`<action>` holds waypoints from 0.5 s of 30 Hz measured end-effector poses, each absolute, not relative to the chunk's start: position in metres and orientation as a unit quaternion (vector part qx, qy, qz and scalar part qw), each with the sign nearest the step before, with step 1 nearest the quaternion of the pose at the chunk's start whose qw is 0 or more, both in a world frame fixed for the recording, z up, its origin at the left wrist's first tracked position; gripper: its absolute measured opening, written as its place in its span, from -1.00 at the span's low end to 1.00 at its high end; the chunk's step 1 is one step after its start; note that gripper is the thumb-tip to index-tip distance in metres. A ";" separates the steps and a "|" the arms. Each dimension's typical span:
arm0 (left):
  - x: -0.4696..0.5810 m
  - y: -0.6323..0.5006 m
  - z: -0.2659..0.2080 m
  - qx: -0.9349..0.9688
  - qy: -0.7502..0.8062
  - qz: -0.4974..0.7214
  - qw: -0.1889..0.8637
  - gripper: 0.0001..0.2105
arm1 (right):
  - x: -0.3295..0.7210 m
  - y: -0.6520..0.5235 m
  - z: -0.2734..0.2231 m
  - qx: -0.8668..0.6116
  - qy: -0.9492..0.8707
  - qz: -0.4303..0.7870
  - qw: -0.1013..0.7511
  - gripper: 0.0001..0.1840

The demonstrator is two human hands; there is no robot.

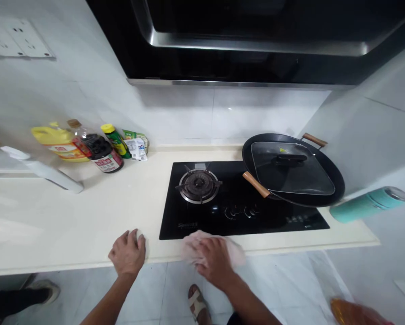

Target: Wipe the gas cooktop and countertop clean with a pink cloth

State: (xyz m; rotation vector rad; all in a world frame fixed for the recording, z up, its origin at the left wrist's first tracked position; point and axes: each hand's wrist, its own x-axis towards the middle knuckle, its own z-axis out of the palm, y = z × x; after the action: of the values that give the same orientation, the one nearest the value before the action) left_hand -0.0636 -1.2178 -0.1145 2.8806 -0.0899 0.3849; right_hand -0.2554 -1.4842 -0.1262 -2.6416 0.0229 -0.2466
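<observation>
My right hand (216,262) presses a pale pink cloth (234,250) against the counter's front edge, just below the black gas stove (189,212). The cloth bunches around my fingers and partly overhangs the edge. To the left, my left hand (128,253) rests on the cream countertop (87,221) near its front edge. It holds nothing, and its fingers are bent and slightly apart. A round burner (199,184) with a metal pan support is uncovered on the stove's left side. Over the right side sits a large black wok (339,183) with wooden handles and a glass lid (290,174).
A teal flask (361,207) stands right of the stove. Along the back wall are a yellow jug (58,142), a dark sauce bottle (103,153), a green bottle (116,140) and small packets (136,146). A white device (43,169) lies left. A range hood (239,45) hangs above.
</observation>
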 end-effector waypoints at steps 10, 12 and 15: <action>-0.062 -1.222 -0.111 0.986 -0.014 0.111 0.124 -0.49 | -0.406 -1.725 -0.148 -0.885 0.452 -0.107 0.033 -0.50; -0.061 -1.222 -0.113 0.986 -0.011 0.112 0.122 -0.49 | -0.411 -1.747 -0.140 -0.839 0.539 -0.073 0.019 -0.45; -0.059 -1.223 -0.116 0.986 -0.013 0.113 0.120 -0.52 | -0.402 -1.754 -0.131 -0.830 0.554 -0.059 0.034 -0.42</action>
State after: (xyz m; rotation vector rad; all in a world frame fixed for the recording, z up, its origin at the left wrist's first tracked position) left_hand -0.0586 -1.2227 -0.1159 2.8827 -0.0369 0.3299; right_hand -0.4020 -1.7539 -0.1307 -2.5516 1.7024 -0.1800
